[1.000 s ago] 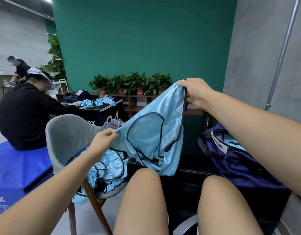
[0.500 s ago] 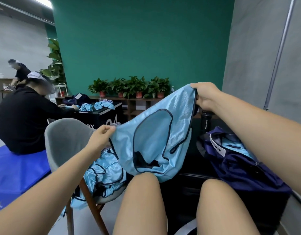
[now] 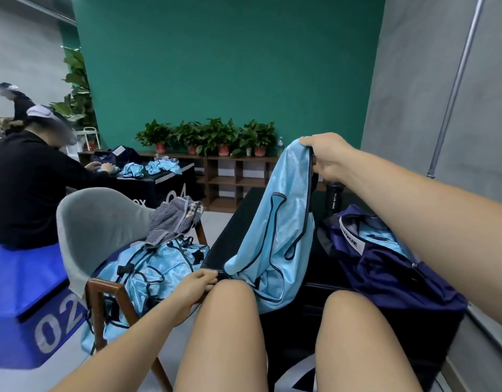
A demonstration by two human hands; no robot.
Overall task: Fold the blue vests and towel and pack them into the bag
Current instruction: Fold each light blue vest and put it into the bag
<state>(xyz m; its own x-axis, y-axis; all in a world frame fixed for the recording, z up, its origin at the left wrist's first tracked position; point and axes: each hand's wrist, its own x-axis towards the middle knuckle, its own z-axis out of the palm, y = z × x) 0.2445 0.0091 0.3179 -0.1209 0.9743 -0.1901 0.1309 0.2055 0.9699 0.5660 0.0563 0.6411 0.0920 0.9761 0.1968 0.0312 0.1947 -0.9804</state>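
The right hand [image 3: 326, 157] is raised at arm's length, with its fingers and thumb clamped on the top edge of a light blue vest [image 3: 278, 230] with dark trim. The vest hangs almost straight down from that grip. Its lower part drapes over the near edge of the black table [image 3: 235, 222] and onto the person's left knee [image 3: 230, 304]. The left hand [image 3: 197, 287] is low against that knee, with its fingers loosely curled and their tips at the table's near corner, just beside the vest's lower corner. Whether they catch the hem cannot be told. The navy bag [image 3: 391, 278] lies open on the table to the right of the hanging vest, with a white label at its mouth. A folded blue vest [image 3: 378, 236] is already inside it. A black sport bottle [image 3: 334, 198] stands just behind the bag. To the left, a grey chair [image 3: 97, 222] with wooden legs holds a loose pile of blue vests [image 3: 159, 267]. A striped grey towel [image 3: 173, 219] lies crumpled on top of the pile, toward the back of the seat. Further left, a person in black [image 3: 23, 188] sits on a blue box marked 02 [image 3: 26, 301], with hands on more blue cloth spread over a black box. Against the green wall, potted plants [image 3: 210, 137] line the top of a low wooden shelf [image 3: 233, 181].
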